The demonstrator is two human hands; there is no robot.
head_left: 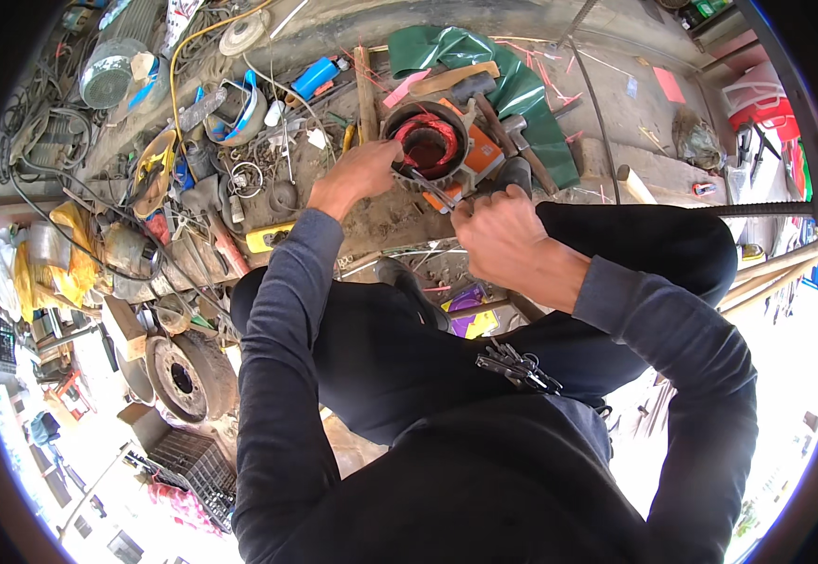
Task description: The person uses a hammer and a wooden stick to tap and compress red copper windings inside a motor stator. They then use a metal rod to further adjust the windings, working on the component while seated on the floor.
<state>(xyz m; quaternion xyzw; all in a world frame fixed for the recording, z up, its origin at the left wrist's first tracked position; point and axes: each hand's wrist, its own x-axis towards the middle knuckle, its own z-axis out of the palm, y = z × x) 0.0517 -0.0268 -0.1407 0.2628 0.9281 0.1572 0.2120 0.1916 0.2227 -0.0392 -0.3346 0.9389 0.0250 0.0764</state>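
Round motor casing [463, 143] with red coil [427, 122] beyond the person's knees, right hand [506, 232] with fingers curled around slim tool [434, 192], left hand [360, 175] at the casing's edge, its finger grip unclear.

Dirty rnd whl [198, 381] at L w/ dk crate [193, 462] just below, pink sheet [668, 85] upper R.
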